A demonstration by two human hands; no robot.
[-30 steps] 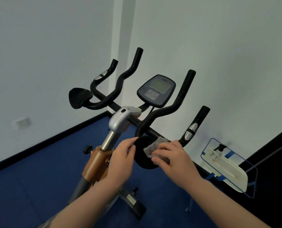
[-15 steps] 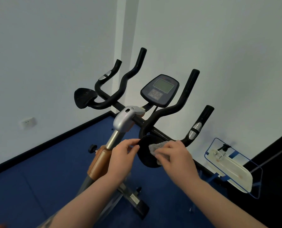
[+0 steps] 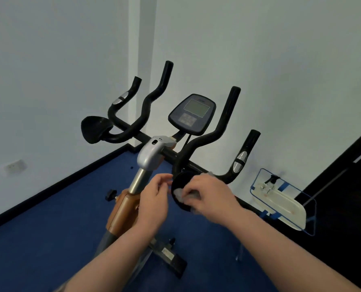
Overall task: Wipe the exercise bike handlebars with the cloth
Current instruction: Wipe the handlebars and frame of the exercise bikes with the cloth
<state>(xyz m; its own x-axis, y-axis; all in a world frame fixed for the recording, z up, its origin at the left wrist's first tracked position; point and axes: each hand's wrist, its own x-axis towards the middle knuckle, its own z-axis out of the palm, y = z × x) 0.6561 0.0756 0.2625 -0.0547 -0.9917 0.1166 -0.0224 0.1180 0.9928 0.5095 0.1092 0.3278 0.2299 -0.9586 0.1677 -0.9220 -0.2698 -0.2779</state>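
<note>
The exercise bike's black handlebars [image 3: 198, 144] spread left and right of a grey console [image 3: 192, 113]. A round black elbow pad [image 3: 180, 182] hangs at the near right of the bars. My right hand [image 3: 210, 193] presses a small grey cloth [image 3: 179, 193] against that pad. My left hand [image 3: 154, 197] pinches the pad's left edge with its fingertips. A matching pad [image 3: 95, 129] sits at the far left end.
The silver and orange stem [image 3: 141, 175] drops to a foot on the blue floor [image 3: 49, 228]. A flat mop head with blue frame [image 3: 280, 201] leans by the right wall. White walls meet in a corner behind the bike. A dark panel stands far right.
My right hand has slid the cloth lower and leftward across the pad. The left hand keeps its hold on the pad's edge. The camera has shifted a little.
</note>
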